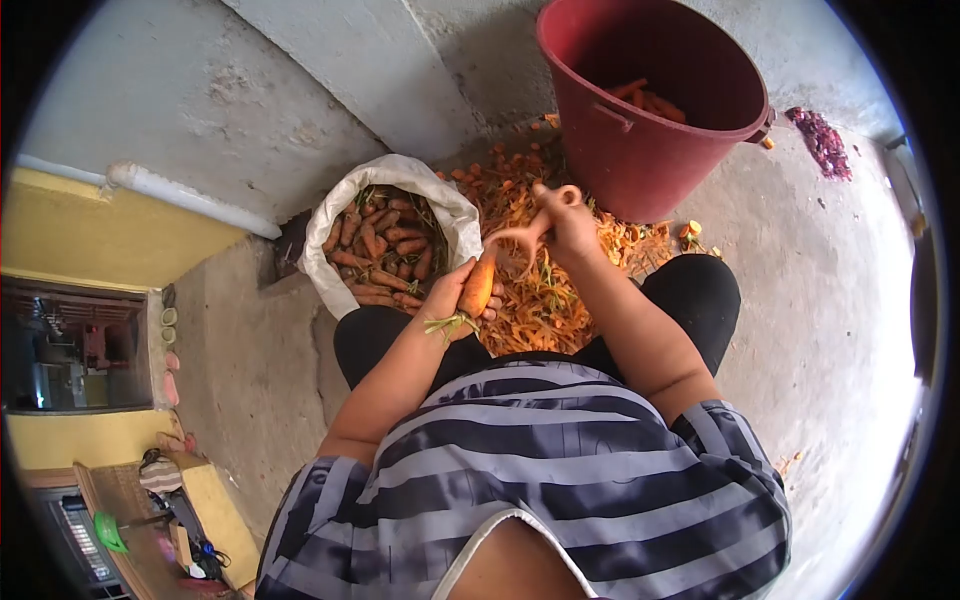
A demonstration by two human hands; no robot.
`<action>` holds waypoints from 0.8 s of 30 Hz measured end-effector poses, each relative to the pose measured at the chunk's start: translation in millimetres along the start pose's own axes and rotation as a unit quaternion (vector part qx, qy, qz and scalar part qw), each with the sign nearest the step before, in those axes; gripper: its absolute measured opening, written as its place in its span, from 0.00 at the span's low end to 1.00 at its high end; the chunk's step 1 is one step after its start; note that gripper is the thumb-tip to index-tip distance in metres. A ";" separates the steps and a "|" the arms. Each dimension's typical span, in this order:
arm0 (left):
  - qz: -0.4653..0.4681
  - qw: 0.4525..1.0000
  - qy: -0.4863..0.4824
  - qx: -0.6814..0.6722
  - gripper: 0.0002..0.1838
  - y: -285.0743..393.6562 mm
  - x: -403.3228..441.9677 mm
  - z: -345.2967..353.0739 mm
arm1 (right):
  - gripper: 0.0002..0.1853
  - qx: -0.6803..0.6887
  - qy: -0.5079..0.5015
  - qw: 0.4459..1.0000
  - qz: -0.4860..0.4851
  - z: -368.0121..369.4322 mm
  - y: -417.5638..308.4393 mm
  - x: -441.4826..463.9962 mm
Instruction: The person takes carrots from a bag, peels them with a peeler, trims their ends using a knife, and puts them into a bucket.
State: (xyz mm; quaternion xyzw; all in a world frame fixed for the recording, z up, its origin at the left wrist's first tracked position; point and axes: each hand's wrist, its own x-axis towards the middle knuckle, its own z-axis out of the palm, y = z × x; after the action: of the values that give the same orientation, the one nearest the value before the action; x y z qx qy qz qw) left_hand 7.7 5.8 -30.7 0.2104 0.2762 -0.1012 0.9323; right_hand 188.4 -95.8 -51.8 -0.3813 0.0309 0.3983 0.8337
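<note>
One carrot lies in the left hand, fingers curled around it, leafy end toward seven o'clock and tip toward one. Beyond the tip at one o'clock, the right hand has its fingers wrapped round a peeler; whether the blade touches, I cannot tell. Peelings spread beneath. At ten o'clock, a sack's folded rim stands just beside the left hand; a bucket rises at half past one. Concrete floor gives wider room at three.
</note>
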 end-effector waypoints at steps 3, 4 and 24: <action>0.038 0.994 0.071 0.080 0.17 -10.5 2.4 17.7 | 0.11 -0.031 -0.126 0.990 0.063 27.7 1.9 -42.5; 0.053 0.987 0.099 0.115 0.17 -12.2 1.4 25.5 | 0.11 -0.045 -0.156 0.984 0.069 29.7 4.0 -46.2; -0.065 0.994 -0.024 0.081 0.20 -19.0 10.8 -3.2 | 0.12 -0.028 -0.076 0.996 0.049 5.7 10.1 -14.4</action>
State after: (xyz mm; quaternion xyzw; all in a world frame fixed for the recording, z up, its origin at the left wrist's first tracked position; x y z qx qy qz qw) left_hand 9.4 -10.4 -45.5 0.2648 0.2579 -0.1886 0.9098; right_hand 170.2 -97.3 -48.8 -0.3711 -0.0248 0.4670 0.8022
